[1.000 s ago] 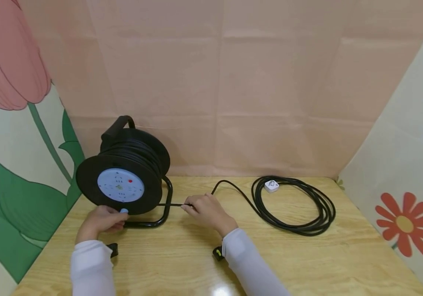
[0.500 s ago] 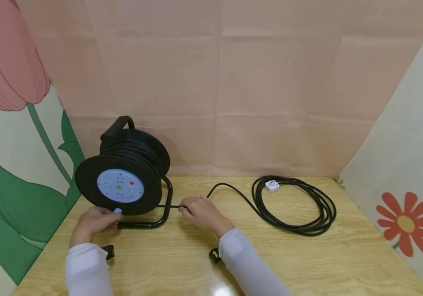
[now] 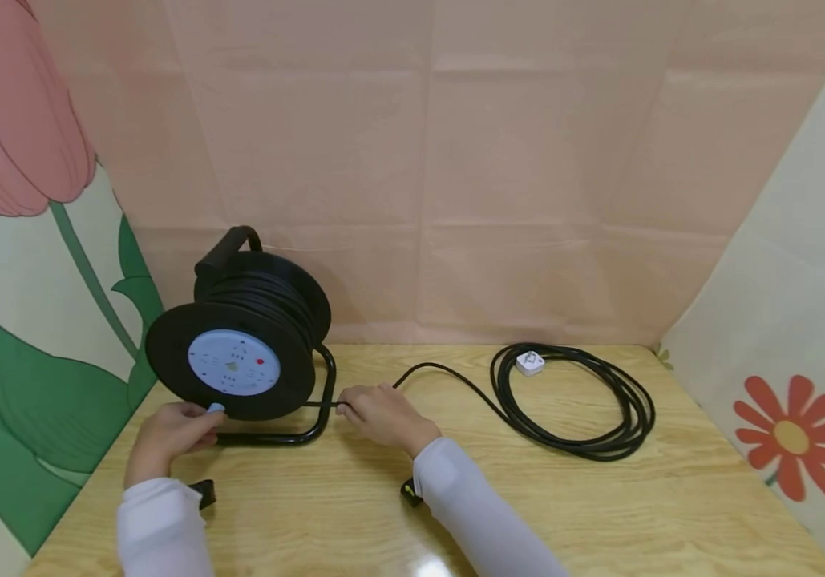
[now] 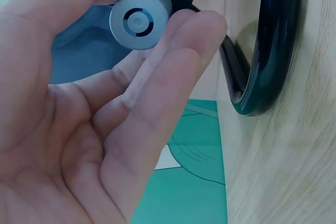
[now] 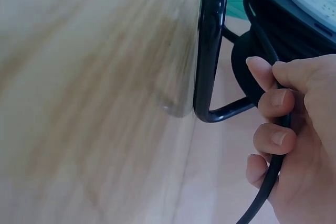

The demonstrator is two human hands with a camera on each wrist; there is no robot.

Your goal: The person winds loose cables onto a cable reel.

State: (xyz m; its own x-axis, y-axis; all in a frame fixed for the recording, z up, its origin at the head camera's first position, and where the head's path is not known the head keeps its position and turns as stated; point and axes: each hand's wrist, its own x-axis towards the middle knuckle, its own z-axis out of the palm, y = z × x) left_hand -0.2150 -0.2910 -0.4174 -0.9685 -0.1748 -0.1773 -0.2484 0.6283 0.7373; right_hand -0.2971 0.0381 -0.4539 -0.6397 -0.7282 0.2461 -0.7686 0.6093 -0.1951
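Note:
A black cable reel (image 3: 232, 353) with a pale blue socket face (image 3: 234, 362) stands on the left of the table. My left hand (image 3: 170, 433) pinches the small light-blue crank knob (image 4: 139, 19) at the reel's lower rim, thumb and fingers around it in the left wrist view. My right hand (image 3: 386, 417) holds the black cable (image 5: 273, 171) just right of the reel's frame, fingers curled round it in the right wrist view. From that hand the cable arcs right to a loose coil (image 3: 578, 449), where a white plug (image 3: 530, 363) lies.
The reel's black tubular stand (image 3: 282, 438) rests on the wooden table (image 3: 600, 513). A carry handle (image 3: 223, 252) rises at the reel's top. A pink backdrop (image 3: 527, 200) hangs behind, with flower-printed panels (image 3: 802, 336) at the sides.
The reel's face has turned clockwise, and my left hand has moved left with the knob. My right hand has slid left toward the reel, the cable's arc dropping lower.

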